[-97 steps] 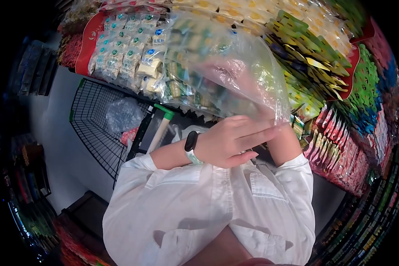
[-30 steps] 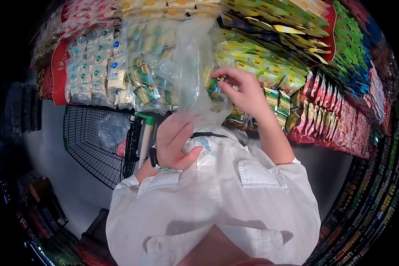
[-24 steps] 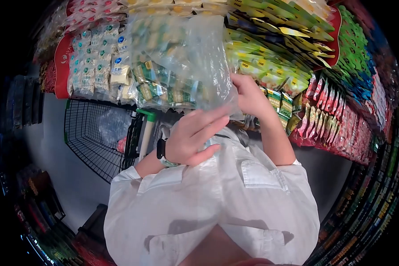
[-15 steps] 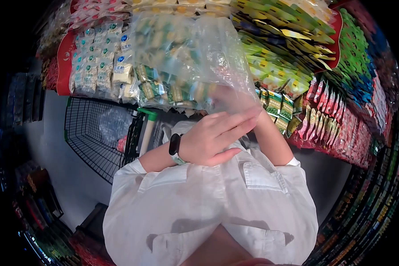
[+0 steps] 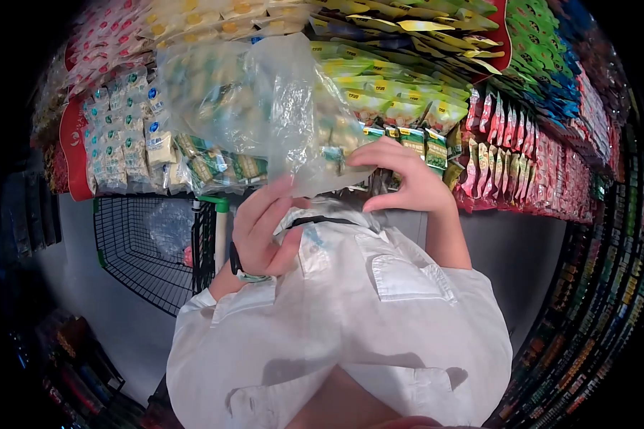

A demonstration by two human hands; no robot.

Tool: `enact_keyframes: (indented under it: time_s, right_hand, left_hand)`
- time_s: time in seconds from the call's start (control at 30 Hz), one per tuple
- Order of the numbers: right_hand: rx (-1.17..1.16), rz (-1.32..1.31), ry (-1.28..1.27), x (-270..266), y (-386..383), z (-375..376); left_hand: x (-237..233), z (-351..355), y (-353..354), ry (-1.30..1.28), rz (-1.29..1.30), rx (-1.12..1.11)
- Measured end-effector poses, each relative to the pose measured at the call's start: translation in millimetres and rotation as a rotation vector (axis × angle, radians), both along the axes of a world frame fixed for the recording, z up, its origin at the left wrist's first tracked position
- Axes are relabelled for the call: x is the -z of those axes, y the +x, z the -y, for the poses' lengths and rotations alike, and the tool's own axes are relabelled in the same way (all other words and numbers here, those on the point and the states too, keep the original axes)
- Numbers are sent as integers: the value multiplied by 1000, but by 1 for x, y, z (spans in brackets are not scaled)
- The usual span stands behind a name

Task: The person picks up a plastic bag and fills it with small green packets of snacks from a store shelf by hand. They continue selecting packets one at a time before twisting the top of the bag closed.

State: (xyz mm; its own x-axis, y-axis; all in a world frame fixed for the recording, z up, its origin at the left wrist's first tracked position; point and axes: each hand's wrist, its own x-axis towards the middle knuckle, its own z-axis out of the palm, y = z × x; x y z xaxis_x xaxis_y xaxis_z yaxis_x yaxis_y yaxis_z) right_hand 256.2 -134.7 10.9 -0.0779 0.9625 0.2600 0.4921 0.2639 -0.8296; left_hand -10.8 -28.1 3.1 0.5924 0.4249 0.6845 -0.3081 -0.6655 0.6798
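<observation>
A large, clear, crinkled plastic bag (image 5: pixel 291 100) lies over the packets in front of me, its lower edge toward my body. My left hand (image 5: pixel 265 232), with a dark watch on its wrist, is at the bag's lower left corner. Its fingers are loosely bent, with the thumb apart, and the fingertips meet the film. On the bag's right side, my right hand (image 5: pixel 411 179) makes a wide C, fingers and thumb well apart. Its fingertips touch the bag's edge. Green-and-tan packets (image 5: pixel 200 157) show under and beside the bag.
A black wire shopping cart (image 5: pixel 139 247) with a green-ended handle stands at left, clear plastic inside. White packets (image 5: pixel 122 136) fill the display's left. Yellow-green packets (image 5: pixel 401 93) and red and pink packets (image 5: pixel 497 143) are at right. Shelves (image 5: pixel 587 314) curve along the far right.
My right hand has come out from behind the film to the bag's right edge. My left hand, which lay flat across it, has moved left and down. The view has shifted right.
</observation>
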Motion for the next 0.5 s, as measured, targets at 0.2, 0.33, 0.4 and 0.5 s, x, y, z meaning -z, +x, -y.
enact_keyframes:
  time_s: [0.2, 0.33, 0.4, 0.5]
  right_hand:
    - [164, 278, 91, 10, -7, 8]
    - [200, 175, 86, 3, -15, 16]
    - [194, 174, 154, -1, -21, 16]
    - [180, 195, 175, -5, -34, 13]
  left_hand:
    - [-8, -2, -18, 42, 41, -158]
    - [-17, -11, -25, 47, 86, -320]
    - [-33, -36, -32, 176, 20, -257]
    - [-68, -42, -25, 58, -268, -542]
